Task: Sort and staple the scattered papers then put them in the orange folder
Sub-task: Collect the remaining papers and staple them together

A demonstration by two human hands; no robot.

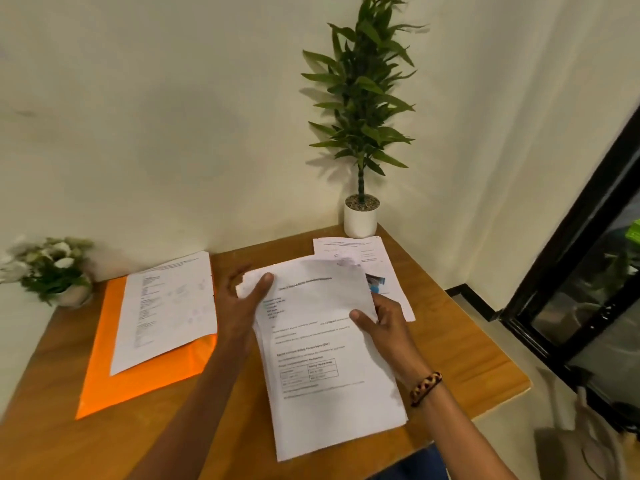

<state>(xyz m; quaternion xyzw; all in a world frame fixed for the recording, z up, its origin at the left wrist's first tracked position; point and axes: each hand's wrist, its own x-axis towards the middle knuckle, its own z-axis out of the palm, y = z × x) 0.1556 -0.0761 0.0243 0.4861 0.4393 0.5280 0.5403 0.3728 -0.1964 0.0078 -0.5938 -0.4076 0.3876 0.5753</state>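
Observation:
A stack of printed papers point(322, 358) is held above the wooden table point(467, 368) in front of me. My left hand point(239, 306) grips its upper left corner, thumb on top. On the stack's right edge sits my right hand point(384, 323), thumb pressed on the top sheet, with a beaded bracelet on the wrist. The orange folder point(138, 372) lies flat at the left with one printed sheet point(166, 306) resting on it. Another sheet with a blue picture point(367, 258) lies at the back right, partly hidden by the stack. No stapler is in view.
A tall green plant in a white pot point(360, 220) stands at the table's back right corner. Near the far left edge is a small pot of white flowers point(59, 271). A black-framed glass door point(588, 271) is at the right, past the table edge.

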